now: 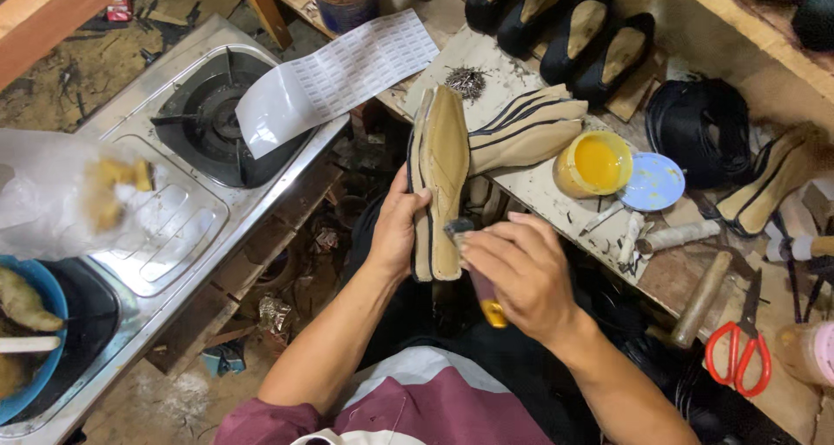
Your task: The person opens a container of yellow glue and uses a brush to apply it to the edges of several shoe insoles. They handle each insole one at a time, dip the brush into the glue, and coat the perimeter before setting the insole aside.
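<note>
To my left a steel gas stove (187, 193) sits over a littered dirt floor (174, 402); ahead, my worn wooden workbench (539, 193) — possibly shelving (756, 28) above it, cropped.

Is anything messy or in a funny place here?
Yes. A sheet of white stickers lies curled across the gas stove, an odd spot for paper. Small nails sit in a loose heap on the workbench. The left hand holds the shoe; the right hand brushes it.
</note>
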Tool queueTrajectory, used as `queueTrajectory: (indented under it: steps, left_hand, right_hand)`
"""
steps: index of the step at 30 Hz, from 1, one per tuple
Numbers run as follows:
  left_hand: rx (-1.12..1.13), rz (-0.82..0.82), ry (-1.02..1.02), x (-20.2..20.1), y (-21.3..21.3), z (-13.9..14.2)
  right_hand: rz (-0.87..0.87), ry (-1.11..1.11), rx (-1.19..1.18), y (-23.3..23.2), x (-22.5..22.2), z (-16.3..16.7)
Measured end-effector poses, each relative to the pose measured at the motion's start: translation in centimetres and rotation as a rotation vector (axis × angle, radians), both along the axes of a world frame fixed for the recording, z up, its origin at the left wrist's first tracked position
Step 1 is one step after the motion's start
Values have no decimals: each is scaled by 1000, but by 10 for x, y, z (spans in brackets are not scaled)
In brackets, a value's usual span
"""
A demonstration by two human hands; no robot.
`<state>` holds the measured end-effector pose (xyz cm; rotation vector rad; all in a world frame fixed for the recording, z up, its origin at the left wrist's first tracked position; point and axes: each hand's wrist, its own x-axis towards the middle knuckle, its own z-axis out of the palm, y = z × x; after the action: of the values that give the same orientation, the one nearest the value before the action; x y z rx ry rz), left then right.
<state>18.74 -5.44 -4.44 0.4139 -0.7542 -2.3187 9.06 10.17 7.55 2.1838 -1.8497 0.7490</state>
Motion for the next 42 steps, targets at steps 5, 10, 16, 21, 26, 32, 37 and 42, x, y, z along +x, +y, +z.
queueTrajectory:
  steps: [5, 10, 16, 21, 26, 32, 37, 42]
  left_hand:
    - [8, 21, 33, -3, 4, -1]
    - [-27, 33, 7, 1, -4, -1]
    - [-1, 104, -22, 16, -16, 10]
    - [-23, 117, 68, 15, -12, 23]
    - [-1, 132, 76, 9, -7, 30]
    - [17, 139, 83, 12, -13, 27]
    - [-2, 146, 138, 22, -22, 17]
    - [-24, 106, 23, 38, -17, 4]
  right_hand:
    - [86, 71, 72, -9, 12, 4]
    - [128, 114, 105, -8, 13, 3]
    - [-250, -479, -85, 10, -7, -20]
    - [-500, -1149, 24, 11, 3, -64]
    - [-306, -1141, 89, 3, 14, -78]
    - [-214, -1141, 89, -9, 17, -64]
    - [-297, -1197, 44, -22, -1, -59]
    - [-225, -1030, -161, -62, -72, -45]
